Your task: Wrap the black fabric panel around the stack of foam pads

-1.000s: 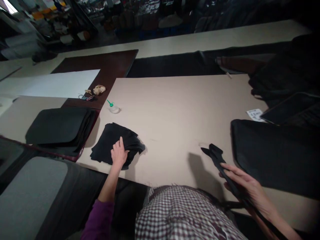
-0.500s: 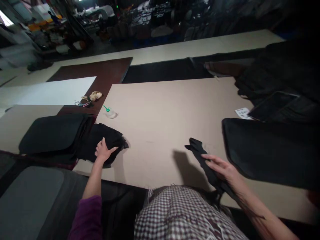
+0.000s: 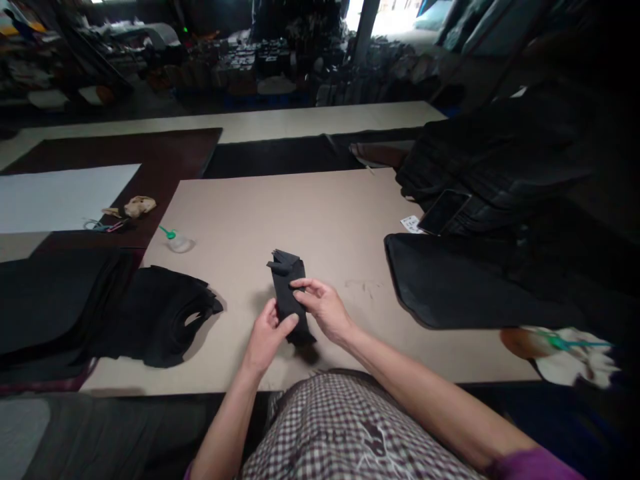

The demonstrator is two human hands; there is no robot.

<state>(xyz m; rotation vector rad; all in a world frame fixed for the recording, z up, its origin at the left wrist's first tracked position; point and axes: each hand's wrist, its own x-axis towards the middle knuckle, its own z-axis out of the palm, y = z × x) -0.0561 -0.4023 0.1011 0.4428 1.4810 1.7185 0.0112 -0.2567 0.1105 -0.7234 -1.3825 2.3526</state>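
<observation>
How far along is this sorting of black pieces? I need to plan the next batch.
Done: a heap of black pieces lies at the left of the beige board, beside a flat black stack. In hand: both the left hand and right hand grip one narrow black piece. Left: a large black sheet lies untouched at the right.

No legible text anywhere; small white printed slip (image 3: 411, 223) on table is too blurry to read.

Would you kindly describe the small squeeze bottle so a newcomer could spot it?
Start at the tan board covering the table. Near its left edge, beyond the pile of black pieces, lies the small squeeze bottle. It alone is clear with a green nozzle.
</observation>
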